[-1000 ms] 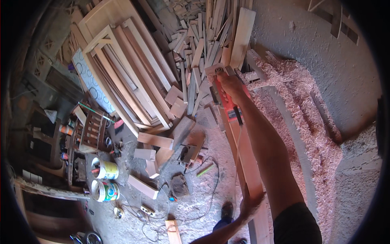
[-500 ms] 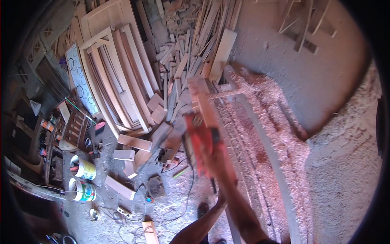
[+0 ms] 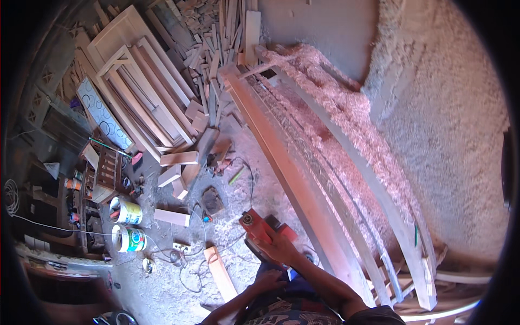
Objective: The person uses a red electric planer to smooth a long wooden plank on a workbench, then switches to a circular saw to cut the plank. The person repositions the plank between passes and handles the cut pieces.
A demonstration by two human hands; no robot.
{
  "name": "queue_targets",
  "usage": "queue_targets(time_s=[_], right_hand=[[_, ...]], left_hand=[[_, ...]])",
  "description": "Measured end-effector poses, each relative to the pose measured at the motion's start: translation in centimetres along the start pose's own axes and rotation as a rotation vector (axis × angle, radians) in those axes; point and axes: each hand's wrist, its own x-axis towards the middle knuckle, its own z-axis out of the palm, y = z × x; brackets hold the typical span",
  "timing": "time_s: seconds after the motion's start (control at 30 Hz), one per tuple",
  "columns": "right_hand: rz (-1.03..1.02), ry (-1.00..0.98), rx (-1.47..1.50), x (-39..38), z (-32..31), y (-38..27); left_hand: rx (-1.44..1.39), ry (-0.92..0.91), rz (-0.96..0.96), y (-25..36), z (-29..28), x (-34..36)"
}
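Observation:
My right hand [image 3: 276, 245] grips the red power planer [image 3: 260, 225], held low left of the long plank [image 3: 293, 181] and off its surface. My left hand [image 3: 270, 280] is below the tool, close to my body, with curled fingers; whatever is in them, if anything, is hidden. The plank lies along the work bench, beside long rails [image 3: 392, 219] heaped with pinkish wood shavings [image 3: 341, 97].
Leaning frames and boards [image 3: 138, 97] fill the upper left beside a pile of offcuts [image 3: 200, 43]. Buckets [image 3: 129, 240], a power strip [image 3: 181, 247], cables, a loose board [image 3: 219, 273] and wood blocks [image 3: 179, 158] lie on the floor. A rough wall [image 3: 439, 135] borders the right.
The planer has come off the plank's far end, down and toward me, leaving the plank's length exposed. My left hand has moved from the plank's near part to by my body. The view has shifted.

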Motion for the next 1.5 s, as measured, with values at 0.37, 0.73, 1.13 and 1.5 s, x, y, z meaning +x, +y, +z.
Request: queue_targets(time_s=[0.37, 0.73, 1.13, 1.5], right_hand=[[0.325, 0.237, 0.031, -16.9, 5.6, 12.4], [0.401, 0.594, 0.104, -28.2, 14.6, 27.6], [0.381, 0.914, 0.232, -32.9, 24.3, 51.3], [0.522, 0.879, 0.284, -31.9, 23.9, 54.5]], left_hand=[[-0.290, -0.486, -0.239, 0.3, 17.6, -5.4], [0.034, -0.499, -0.421, 0.1, 30.4, -14.6], [0.434, -0.186, -0.272, -2.5, 41.3, -9.3], [0.089, -0.158, -0.279, -4.2, 42.1, -8.6]])
